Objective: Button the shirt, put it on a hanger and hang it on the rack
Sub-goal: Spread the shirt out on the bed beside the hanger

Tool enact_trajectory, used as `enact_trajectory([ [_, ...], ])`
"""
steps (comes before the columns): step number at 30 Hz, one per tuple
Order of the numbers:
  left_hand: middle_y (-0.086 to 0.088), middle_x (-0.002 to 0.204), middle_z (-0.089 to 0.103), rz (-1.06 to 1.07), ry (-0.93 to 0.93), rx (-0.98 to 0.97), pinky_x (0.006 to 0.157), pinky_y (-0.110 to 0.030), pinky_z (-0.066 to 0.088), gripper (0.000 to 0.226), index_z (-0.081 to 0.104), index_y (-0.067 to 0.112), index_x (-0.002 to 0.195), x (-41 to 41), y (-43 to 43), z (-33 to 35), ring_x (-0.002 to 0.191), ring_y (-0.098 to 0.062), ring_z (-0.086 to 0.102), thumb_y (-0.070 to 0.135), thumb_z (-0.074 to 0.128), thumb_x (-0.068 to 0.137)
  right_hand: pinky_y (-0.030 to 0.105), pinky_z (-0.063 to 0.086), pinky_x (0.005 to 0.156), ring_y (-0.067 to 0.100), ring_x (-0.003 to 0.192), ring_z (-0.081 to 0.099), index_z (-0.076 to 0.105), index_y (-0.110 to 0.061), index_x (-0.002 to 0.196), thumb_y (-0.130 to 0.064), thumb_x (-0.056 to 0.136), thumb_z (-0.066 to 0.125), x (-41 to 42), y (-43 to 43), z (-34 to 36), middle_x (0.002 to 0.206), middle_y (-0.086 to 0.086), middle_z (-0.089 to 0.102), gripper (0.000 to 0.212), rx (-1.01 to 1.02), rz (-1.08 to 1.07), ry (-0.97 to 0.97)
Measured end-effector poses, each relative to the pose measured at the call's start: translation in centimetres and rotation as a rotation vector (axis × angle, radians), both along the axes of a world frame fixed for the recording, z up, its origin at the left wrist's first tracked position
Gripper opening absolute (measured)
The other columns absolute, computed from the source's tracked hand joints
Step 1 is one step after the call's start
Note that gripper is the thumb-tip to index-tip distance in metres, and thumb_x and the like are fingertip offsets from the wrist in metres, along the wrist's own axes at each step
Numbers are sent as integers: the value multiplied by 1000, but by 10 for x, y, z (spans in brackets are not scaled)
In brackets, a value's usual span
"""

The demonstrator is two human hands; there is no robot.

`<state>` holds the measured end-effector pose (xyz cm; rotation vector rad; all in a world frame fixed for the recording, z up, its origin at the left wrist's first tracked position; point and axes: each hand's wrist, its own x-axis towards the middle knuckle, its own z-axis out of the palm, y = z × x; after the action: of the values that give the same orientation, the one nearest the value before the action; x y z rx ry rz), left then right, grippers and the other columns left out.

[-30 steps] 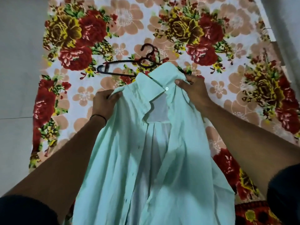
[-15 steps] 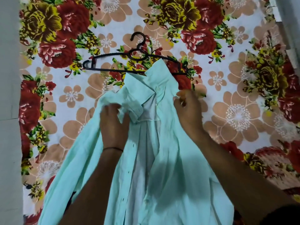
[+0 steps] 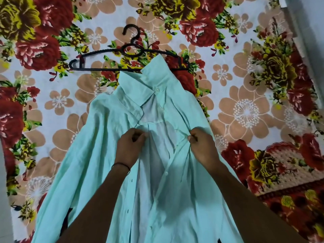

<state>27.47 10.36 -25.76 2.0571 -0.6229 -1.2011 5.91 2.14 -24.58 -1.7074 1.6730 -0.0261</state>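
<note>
barely begun: the mint shirt (image 3: 105, 155) lies open-fronted on the floral blanket (image 3: 245, 111), and no button looks fastened. left grip (image 3: 130, 148) and right grip (image 3: 203, 146) each pinch a front edge below the collar. the hanger (image 3: 105, 68) lies bare, partly under the collar tip; no rack is in view.

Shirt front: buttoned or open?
Open. On the shirt the front edges lie apart, pale inside showing between; the left hand and right hand each pinch one edge.

left forearm (image 3: 101, 204): bare | right forearm (image 3: 245, 199): bare | left wrist: thin black band (image 3: 122, 164)
</note>
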Motion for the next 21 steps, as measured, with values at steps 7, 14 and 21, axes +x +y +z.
enact_trajectory([
  [7,-6,94,61,15,-377,-286,74,-43,53,17,57,12,97,26,-39,16,76,-21,58,19,69,87,39,50,81,26,101,58,54,-10,115,-24,98,55,38,17,10,112,8,56,23,-279,25,-122],
  [14,-3,155,27,-384,-616,-199,93,-43,50,78,39,32,146,79,-116,5,119,-31,54,14,76,80,43,52,92,30,120,53,44,-7,138,-21,94,64,98,-78,-3,135,13,43,51,-444,91,-281],
  [21,-14,111,66,16,-326,-50,82,-31,54,30,69,18,109,112,-132,-5,96,-29,64,13,74,80,34,53,69,26,85,66,63,3,105,-18,87,74,109,-159,-14,97,19,70,29,-96,-62,-396],
])
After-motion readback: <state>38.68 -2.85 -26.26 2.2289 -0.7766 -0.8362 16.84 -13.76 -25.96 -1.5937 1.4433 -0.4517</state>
